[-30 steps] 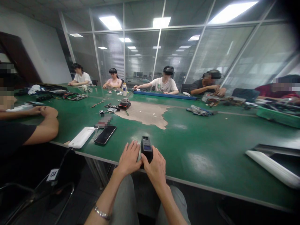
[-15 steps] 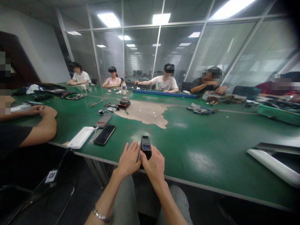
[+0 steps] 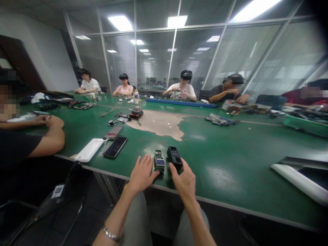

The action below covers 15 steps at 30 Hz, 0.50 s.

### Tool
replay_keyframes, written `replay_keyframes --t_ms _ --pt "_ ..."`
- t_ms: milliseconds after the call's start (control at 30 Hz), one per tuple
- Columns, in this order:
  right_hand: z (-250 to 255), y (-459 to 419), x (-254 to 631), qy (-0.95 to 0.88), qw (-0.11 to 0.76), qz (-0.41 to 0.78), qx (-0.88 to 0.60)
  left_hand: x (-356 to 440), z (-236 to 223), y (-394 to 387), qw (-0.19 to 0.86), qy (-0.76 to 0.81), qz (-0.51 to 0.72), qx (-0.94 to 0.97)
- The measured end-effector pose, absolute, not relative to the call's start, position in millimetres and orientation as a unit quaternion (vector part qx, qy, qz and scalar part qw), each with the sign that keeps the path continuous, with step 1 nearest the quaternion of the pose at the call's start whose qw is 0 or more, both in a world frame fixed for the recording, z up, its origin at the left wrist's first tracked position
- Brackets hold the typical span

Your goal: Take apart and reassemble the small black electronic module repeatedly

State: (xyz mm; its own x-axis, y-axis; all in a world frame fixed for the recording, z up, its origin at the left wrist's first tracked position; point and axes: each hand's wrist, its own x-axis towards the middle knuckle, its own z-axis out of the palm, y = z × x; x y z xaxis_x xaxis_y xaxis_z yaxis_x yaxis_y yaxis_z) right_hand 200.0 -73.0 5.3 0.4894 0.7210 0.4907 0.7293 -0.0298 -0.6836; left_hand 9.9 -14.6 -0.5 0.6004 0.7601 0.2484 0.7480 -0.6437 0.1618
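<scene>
One narrow gap separates circuit board [image 3: 159,162] from housing [image 3: 174,155].

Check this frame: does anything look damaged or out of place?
Yes: the green tabletop has a ragged brown patch mid-table, as if its covering were torn away. Nearer, a circuit board sits bare beside the black casing in the right hand.

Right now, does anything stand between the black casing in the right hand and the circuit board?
Nothing visible: only green tabletop shows between the black casing, in the right hand, and the circuit board beside the left hand.
</scene>
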Motion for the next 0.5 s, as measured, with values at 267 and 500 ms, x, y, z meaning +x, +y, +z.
replay_keyframes --t_ms 267,500 --pt "-19 -76 206 -0.523 0.434 -0.063 -0.731 11 -2 -14 0.011 0.426 0.144 0.893" --pt "-20 -81 203 -0.519 0.408 -0.082 -0.746 11 -1 -14 0.013 0.433 0.144 0.890"
